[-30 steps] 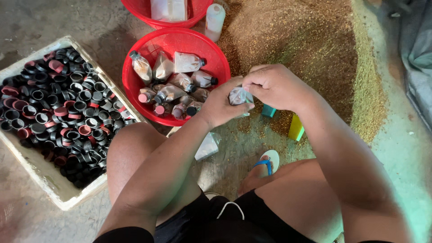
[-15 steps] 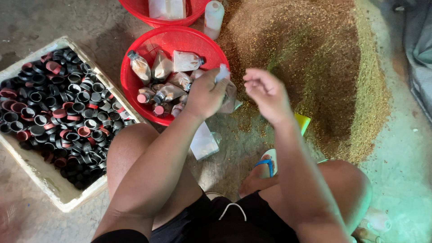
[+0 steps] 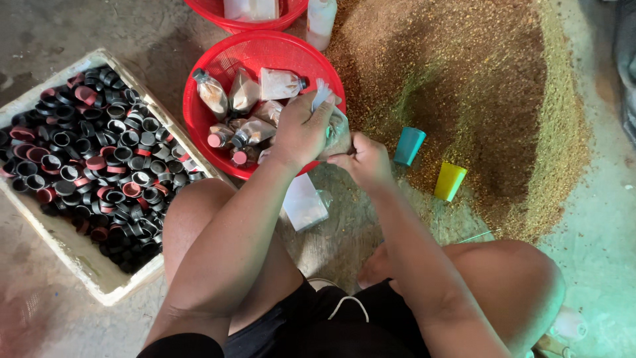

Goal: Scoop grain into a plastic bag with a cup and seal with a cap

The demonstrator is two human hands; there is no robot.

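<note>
The left hand (image 3: 301,129) is gripping a clear plastic pouch (image 3: 334,126) over the red basket's (image 3: 265,50) rim at its 4 o'clock edge, while the right hand (image 3: 364,159) is pinching the pouch's lower end. Filled pouches are lying in the basket; at its 9 o'clock, a white crate (image 3: 86,265) is holding bottle caps (image 3: 86,166). A teal cup (image 3: 409,146) and a yellow cup (image 3: 449,180) are standing at 3 o'clock of the hands on the granule heap (image 3: 477,79).

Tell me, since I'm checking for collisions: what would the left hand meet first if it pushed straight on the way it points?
Probably the red basket of filled bottles: the left hand, gripping a clear bottle, reaches up over its near rim. Height above it is unclear.
</note>
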